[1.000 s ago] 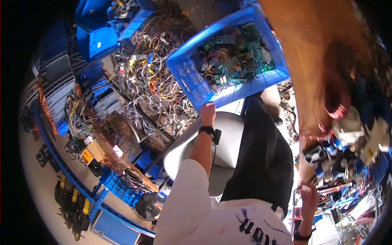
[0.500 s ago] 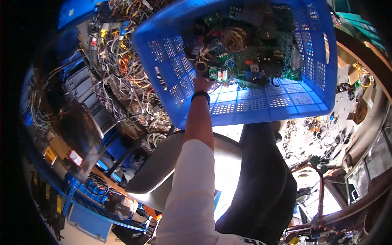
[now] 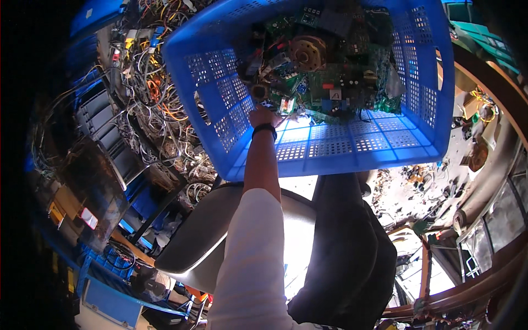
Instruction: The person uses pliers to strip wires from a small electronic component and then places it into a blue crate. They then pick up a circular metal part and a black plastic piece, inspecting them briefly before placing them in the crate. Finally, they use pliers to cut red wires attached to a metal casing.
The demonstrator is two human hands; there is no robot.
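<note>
The left hand (image 3: pixel 264 116), the only one in view, is inside the blue crate (image 3: pixel 341 162) at its near left, with the boards (image 3: pixel 349 74) just beyond and rightward, spread widest left to right; whether its fingers grip anything, I cannot tell.

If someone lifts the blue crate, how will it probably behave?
The blue crate would probably bend little, since it looks moulded from plastic. It may feel heavy, with circuit boards piled inside. They look loosely stacked, so might slide.
</note>
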